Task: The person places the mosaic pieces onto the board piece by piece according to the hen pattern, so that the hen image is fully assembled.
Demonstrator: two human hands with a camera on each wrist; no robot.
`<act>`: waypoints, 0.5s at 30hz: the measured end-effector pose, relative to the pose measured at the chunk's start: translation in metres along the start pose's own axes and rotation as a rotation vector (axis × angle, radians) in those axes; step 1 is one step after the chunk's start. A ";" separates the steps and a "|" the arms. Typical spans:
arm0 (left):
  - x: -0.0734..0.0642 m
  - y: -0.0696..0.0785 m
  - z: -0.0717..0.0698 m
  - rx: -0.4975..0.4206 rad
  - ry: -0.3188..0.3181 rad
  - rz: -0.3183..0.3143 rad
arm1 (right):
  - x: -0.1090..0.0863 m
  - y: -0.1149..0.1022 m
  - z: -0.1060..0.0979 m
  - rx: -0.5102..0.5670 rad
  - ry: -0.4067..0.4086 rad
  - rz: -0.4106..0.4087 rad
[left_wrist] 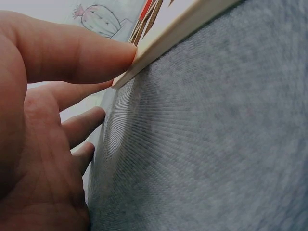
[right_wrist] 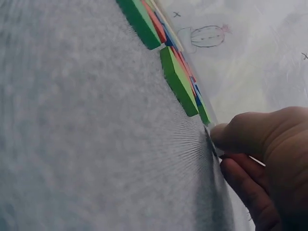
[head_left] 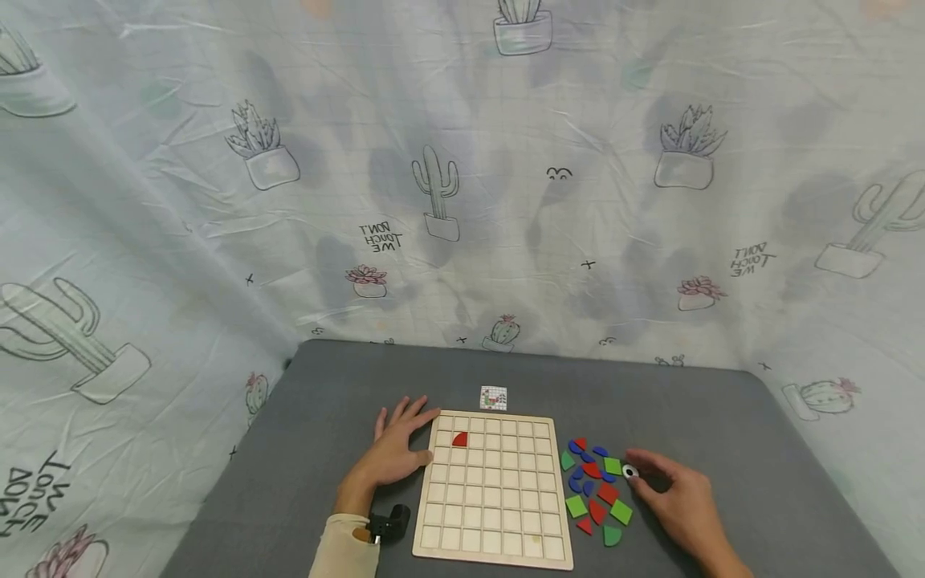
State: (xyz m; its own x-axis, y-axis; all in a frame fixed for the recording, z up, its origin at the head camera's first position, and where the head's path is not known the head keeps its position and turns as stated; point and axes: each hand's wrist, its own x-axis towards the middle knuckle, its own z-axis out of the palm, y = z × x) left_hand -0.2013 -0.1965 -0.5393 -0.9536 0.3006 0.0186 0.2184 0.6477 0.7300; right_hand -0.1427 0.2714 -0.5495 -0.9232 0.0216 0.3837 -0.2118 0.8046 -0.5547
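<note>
from above alone, both hands (head_left: pixel 393 456) (head_left: pixel 679 494) show: left unclenched against board (head_left: pixel 491 490), right pinching disc (head_left: pixel 630 472).

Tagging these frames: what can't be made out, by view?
Head: design on the picture card, too small to read.
Head: right forearm, cut off by the bottom edge.
Left wrist: cells of the wooden grid board, seen nearly edge-on, cropped at top.
Right wrist: face of the round white piece, hidden by the right hand and low angle.

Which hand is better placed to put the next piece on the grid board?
Right, I'd judge: the right hand pinches the black-and-white disc, beside the loose colored pieces. The left hand touches the opposite side of the grid board, away from those pieces.
</note>
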 end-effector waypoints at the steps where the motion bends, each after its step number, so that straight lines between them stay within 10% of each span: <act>1: 0.000 0.000 0.000 0.000 -0.003 -0.001 | 0.001 -0.001 -0.001 -0.007 0.001 -0.003; 15: 0.000 -0.002 0.000 -0.004 -0.002 0.001 | 0.028 -0.063 0.015 0.129 -0.074 -0.119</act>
State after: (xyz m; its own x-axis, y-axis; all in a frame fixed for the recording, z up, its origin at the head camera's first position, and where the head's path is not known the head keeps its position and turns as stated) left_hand -0.2022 -0.1977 -0.5409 -0.9530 0.3024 0.0185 0.2188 0.6447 0.7324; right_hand -0.1601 0.2123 -0.5145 -0.9095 -0.1166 0.3991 -0.3555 0.7159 -0.6009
